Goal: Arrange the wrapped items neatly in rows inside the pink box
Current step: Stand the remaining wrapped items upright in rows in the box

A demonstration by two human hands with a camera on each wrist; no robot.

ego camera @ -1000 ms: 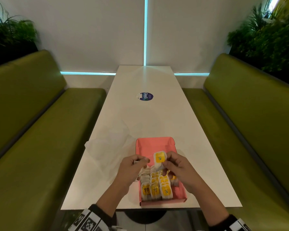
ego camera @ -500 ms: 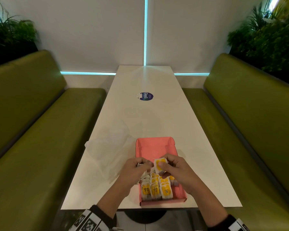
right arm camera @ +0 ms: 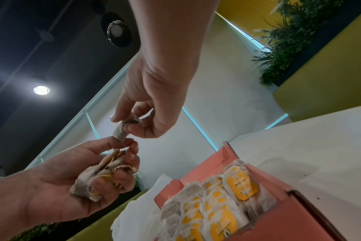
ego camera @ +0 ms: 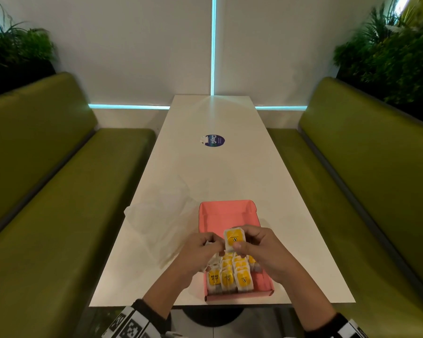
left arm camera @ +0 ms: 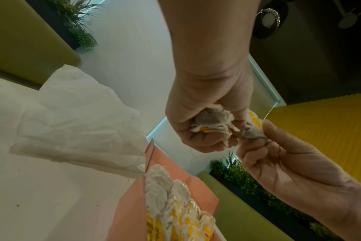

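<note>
- The pink box (ego camera: pixel 230 213) sits on the white table (ego camera: pixel 217 172), at about 6 o'clock, close to the person.
- The near half of the box holds wrapped items (ego camera: pixel 230 276) with yellow labels. They stand up on their edges in rows, touching each other.
- The far half of the box, toward 12 o'clock, shows only its pink floor.
- The left hand (ego camera: pixel 200 250) is curled around a small bunch of wrapped items (left arm camera: pixel 212 124) — the fingers hold them tight in the palm.
- The right hand (ego camera: pixel 259 247) pinches one wrapped item (ego camera: pixel 234 241) between thumb and fingers. Its yellow label faces the head camera.
- That one item hangs just above the rows. It is upright, with its long side going up and down.
- The two hands almost touch. The bottom of the pinched item is just beside the left fingers (right arm camera: pixel 132 156); I cannot tell if they touch it.
- The next free spot looks to be just past the last row, toward 12 o'clock from the right hand. The right hand has the item, so I think it only needs to go down and a little forward.
- A crumpled clear bag (ego camera: pixel 156 215) lies on the table at about 9 o'clock from the box — well out of the way.
</note>
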